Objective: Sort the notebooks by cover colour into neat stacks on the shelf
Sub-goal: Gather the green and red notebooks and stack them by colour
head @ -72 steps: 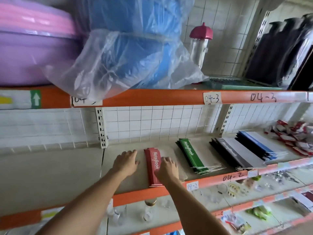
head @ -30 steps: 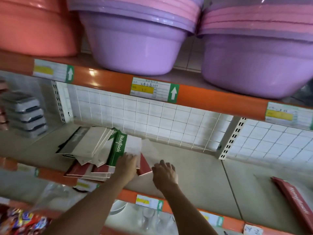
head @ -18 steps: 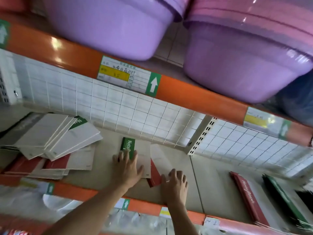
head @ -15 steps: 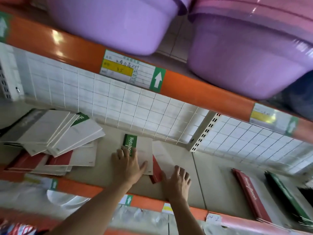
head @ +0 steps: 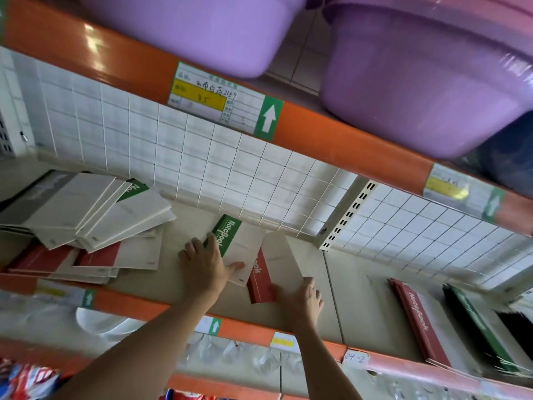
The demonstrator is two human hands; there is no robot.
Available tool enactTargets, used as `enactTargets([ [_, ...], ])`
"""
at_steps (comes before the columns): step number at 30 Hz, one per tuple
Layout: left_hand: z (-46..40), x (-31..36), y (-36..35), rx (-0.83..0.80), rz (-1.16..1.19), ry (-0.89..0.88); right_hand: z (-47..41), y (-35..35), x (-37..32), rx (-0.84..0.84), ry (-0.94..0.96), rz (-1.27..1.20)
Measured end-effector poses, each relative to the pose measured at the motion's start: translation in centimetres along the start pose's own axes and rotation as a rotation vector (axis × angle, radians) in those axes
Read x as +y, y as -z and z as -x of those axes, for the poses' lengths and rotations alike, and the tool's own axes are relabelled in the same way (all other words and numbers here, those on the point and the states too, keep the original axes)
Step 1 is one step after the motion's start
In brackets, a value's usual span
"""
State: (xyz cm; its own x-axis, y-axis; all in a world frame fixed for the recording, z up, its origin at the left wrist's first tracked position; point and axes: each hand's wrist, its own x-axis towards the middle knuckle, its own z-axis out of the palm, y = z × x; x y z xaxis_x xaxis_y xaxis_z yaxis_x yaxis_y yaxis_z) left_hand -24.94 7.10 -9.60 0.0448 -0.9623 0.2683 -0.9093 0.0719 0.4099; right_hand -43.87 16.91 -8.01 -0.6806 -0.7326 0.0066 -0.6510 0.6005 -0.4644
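Observation:
A green-spined notebook [head: 230, 238] lies on the shelf [head: 360, 298] and overlaps a red-spined notebook [head: 261, 281] to its right. My left hand [head: 203, 269] rests flat on the green one, fingers spread. My right hand [head: 302, 297] presses on the near end of the red one, thumb on its spine. A messy pile of mixed notebooks [head: 86, 220] lies at the left. At the right stand a sorted red stack [head: 415, 316] and a green stack [head: 476, 321], with a black stack [head: 516, 327] at the frame edge.
A white wire grid [head: 202, 166] backs the shelf, with a slotted upright [head: 346, 212] in the middle. Purple basins [head: 418, 82] sit on the orange-edged shelf [head: 331, 140] above. Clear glassware [head: 245, 359] fills the shelf below.
Both hands left the red stack, reached the messy pile at the left, and slid a green and a red notebook rightward out of it. The right hand now sits on the red one.

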Motion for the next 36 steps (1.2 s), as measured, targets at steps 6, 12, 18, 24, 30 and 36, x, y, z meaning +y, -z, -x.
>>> enactTargets([
  [6,-0.2,0.0,0.6,-0.114,0.019,0.097,0.6,0.1,0.0,0.025,0.021,-0.045],
  [12,-0.4,-0.2,0.6,-0.102,0.158,0.067,0.6,0.2,-0.1,0.041,0.03,-0.063],
  [18,-0.1,-0.3,0.7,-0.008,0.278,0.013,0.3,-0.2,0.2,0.109,0.05,-0.141],
  [24,0.1,-0.3,1.1,0.029,0.33,0.024,1.0,0.0,0.1,0.164,0.067,-0.23],
  [30,0.0,-0.2,1.0,0.065,0.337,0.022,0.4,0.4,0.0,0.136,0.035,-0.246],
  [36,1.6,1.7,1.7,-0.052,0.126,-0.042,-1.0,3.0,1.3,-0.238,-0.019,-0.35],
])
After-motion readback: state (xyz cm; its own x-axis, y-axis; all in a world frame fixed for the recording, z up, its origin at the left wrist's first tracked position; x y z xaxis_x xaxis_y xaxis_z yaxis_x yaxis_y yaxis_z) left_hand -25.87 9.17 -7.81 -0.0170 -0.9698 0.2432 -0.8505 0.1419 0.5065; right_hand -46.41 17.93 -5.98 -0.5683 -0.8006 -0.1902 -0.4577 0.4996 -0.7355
